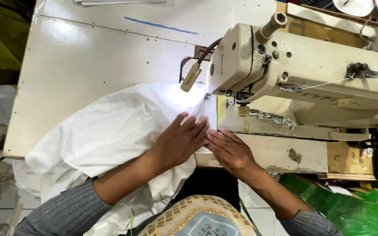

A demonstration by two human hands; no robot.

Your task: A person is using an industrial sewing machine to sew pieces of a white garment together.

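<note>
Head view is looking straight down on someone sitting at a cream-coloured sewing machine (311, 65), and both hands are lying flat on a piece of white cloth (110, 131). The left hand (181, 139) is pressing down with fingers spread fairly wide and palm down, gripping nothing, only weighting the fabric. The right hand (232, 150) is resting just beside it, fingers straight and close together, its tips touching the cloth's edge and nearly meeting the left fingertips.

Most of the cloth is bunching out beyond the left hand's wrist side, trailing over the pale desk (88, 57) and spilling off its near edge towards the person's lap. Its lit leading edge is sitting just ahead of both sets of fingertips, under the machine's needle area (208, 95), so the seam line is running away from the fingers towards the machine head. The left hand is covering more of the fabric; the right is nearer the bare machine bed. A small lamp on a flexible neck (191, 77) is shining on that spot.
</note>
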